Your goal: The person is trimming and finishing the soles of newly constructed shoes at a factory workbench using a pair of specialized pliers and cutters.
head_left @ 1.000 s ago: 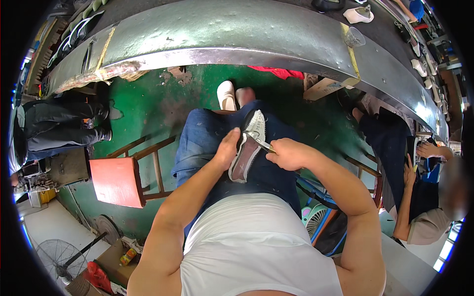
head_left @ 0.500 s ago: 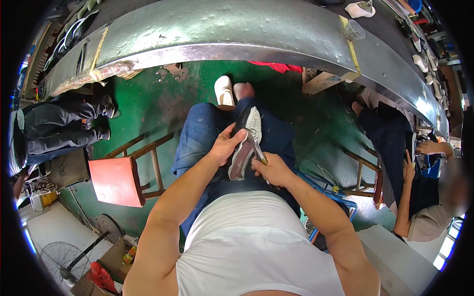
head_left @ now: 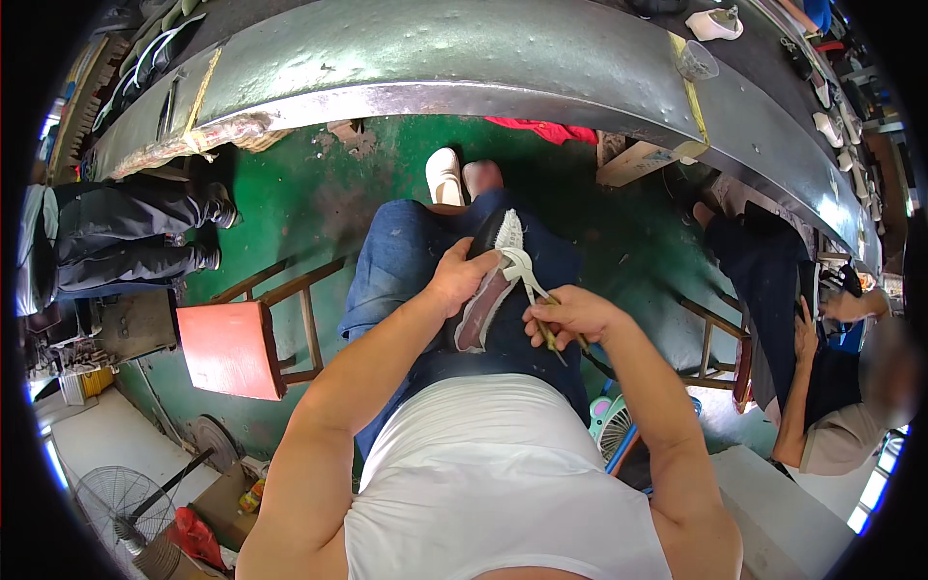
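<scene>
Over my lap, my left hand (head_left: 461,277) grips a shoe (head_left: 480,314) with its underside turned up. It has a dark toe, a ragged white edge and a brownish-pink inner sole area. A whitish strip (head_left: 523,266) lies across the middle of the shoe and runs to my right hand (head_left: 577,314), close on its right side. The fingers of that hand are closed on a slim tool with a yellowish handle (head_left: 551,338); its exact kind is too small to tell. The strip's end at those fingers is partly hidden.
A long metal-topped bench (head_left: 435,58) curves across the far side. An orange-topped stool (head_left: 227,353) stands at left, with a standing person's legs (head_left: 135,232) beyond. Another person (head_left: 822,387) sits at right. A standing fan (head_left: 121,507) is at lower left, and a small green fan (head_left: 611,425) is near my right arm.
My right hand has moved right, away from the shoe. A whitish strip now shows stretched between shoe and hand. My left hand still grips the shoe, its thumb shifted slightly.
</scene>
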Motion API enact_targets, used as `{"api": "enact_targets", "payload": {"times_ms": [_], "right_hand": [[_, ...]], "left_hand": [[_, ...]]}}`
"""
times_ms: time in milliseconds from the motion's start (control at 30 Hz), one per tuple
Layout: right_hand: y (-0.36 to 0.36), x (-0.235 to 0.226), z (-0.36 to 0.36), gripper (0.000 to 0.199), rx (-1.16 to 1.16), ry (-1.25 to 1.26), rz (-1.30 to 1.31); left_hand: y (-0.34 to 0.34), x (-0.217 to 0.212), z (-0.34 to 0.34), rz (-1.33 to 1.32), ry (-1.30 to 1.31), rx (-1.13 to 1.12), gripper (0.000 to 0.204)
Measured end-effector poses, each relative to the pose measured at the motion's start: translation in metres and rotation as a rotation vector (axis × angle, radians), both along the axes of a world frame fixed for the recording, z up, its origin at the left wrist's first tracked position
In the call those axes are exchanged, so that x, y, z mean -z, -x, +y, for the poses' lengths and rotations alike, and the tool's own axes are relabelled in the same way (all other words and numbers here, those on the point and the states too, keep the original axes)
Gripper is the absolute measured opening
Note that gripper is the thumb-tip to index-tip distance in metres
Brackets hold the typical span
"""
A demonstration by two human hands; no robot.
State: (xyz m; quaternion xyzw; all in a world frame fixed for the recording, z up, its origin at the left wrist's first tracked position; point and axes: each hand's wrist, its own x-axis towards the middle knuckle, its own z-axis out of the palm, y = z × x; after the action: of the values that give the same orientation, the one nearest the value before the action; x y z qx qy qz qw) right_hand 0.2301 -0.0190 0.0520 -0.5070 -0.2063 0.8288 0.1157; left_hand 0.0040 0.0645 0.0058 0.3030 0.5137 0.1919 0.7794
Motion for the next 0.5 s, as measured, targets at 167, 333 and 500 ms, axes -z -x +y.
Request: {"api": "enact_targets", "payload": {"times_ms": [167, 333, 500], "right_hand": [[-0.008, -0.04, 0.028, 0.044, -0.157, -0.274, -0.391], [0.023, -0.027, 0.045, 0.048, -0.13, -0.833, -0.589], [0.027, -0.024, 0.046, 0.049, -0.429, -0.984, -0.794]], "left_hand": [[-0.007, -0.008, 0.002, 0.144, -0.091, 0.022, 0.056], [-0.01, -0.01, 0.003, 0.21, -0.14, 0.112, 0.055], [-0.006, -0.009, 0.007, 0.267, -0.128, 0.195, 0.057]]}}
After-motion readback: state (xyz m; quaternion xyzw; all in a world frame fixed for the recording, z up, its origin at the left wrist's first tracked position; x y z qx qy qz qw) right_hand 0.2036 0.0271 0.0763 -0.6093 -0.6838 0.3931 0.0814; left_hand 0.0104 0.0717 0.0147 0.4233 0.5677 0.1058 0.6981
